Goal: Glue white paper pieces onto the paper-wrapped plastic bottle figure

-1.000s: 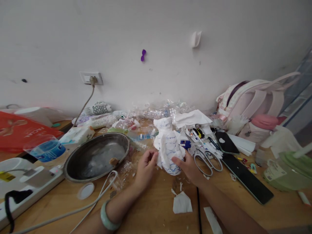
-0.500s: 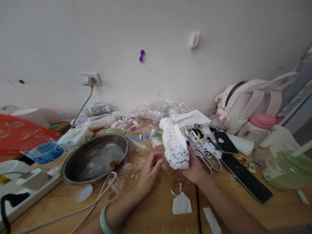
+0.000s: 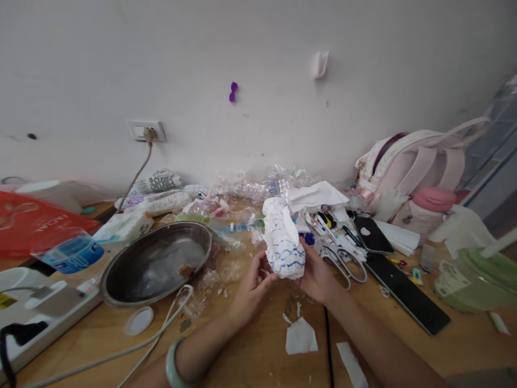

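A white, bottle-shaped paper-covered object (image 3: 284, 248) with blue wavy lines is held up over the table's middle. A loose flap of white paper stands out from its right side. My right hand (image 3: 317, 275) grips its lower right side, with the fingertips hidden behind it. At the lower left, my left hand (image 3: 256, 285) closes on it, thumb in front and fingers curled. Below the hands lies a torn piece of white paper (image 3: 301, 337) on the wooden table (image 3: 250, 355).
Left of my hands sits a metal basin (image 3: 157, 264) holding a small brown lump. Scissors (image 3: 345, 264), pens, a phone (image 3: 374, 235) and a long dark slab (image 3: 407, 293) lie to the right. Clear plastic wrapping lines the wall. A white cable (image 3: 161, 328) crosses the front left.
My left hand has moved in against the bottle-shaped object and now holds it too. The object and my right hand have shifted slightly left.
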`<state>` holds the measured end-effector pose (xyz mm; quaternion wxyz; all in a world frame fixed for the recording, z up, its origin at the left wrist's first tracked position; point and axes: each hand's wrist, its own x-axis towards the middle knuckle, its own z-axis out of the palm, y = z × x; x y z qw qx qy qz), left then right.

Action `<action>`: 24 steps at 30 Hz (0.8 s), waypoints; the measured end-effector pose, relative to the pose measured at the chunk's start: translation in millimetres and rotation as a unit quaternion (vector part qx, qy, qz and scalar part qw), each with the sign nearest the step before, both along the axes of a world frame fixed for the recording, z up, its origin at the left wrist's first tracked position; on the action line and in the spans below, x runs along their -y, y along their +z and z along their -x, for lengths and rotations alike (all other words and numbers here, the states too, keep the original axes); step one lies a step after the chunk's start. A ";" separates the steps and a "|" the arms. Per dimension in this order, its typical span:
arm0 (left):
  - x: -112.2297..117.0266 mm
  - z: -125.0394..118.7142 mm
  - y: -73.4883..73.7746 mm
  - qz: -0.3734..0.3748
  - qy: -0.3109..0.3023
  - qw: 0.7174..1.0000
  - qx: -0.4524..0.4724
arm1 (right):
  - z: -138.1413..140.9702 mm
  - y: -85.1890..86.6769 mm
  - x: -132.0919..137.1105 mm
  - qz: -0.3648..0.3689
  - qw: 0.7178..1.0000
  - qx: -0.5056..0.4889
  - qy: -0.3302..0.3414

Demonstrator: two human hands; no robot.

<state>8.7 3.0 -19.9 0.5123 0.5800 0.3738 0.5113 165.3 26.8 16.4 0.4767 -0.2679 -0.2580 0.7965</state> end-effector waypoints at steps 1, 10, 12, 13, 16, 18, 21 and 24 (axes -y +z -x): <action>-0.1 -0.3 0.2 0.001 -0.002 1.000 0.003 | -0.2 -0.3 0.1 -0.008 1.000 0.002 0.005; -1.2 -3.1 5.0 0.053 -0.036 0.995 0.075 | 0.6 -4.7 4.5 -0.055 0.995 0.077 -0.016; -1.4 -3.6 5.4 0.079 -0.057 0.992 0.085 | 1.2 -4.7 6.0 -0.082 0.992 0.099 -0.016; -1.7 -3.7 4.8 0.093 -0.067 0.989 0.089 | 1.3 -5.1 6.5 -0.094 0.989 0.114 -0.014; -2.6 -3.9 0.3 0.122 -0.078 0.982 0.118 | 0.6 -7.1 6.7 -0.133 0.978 0.162 -0.010; -2.4 -4.2 -2.9 0.132 -0.071 0.978 0.147 | -0.5 -7.4 6.3 -0.160 0.968 0.194 -0.012; -0.8 -4.9 -4.7 0.145 -0.059 0.972 0.175 | -2.3 -4.8 5.7 -0.203 0.945 0.256 -0.026; 0.0 -5.2 -3.4 0.149 -0.054 0.972 0.175 | -6.0 -1.3 3.9 -0.231 0.919 0.317 -0.050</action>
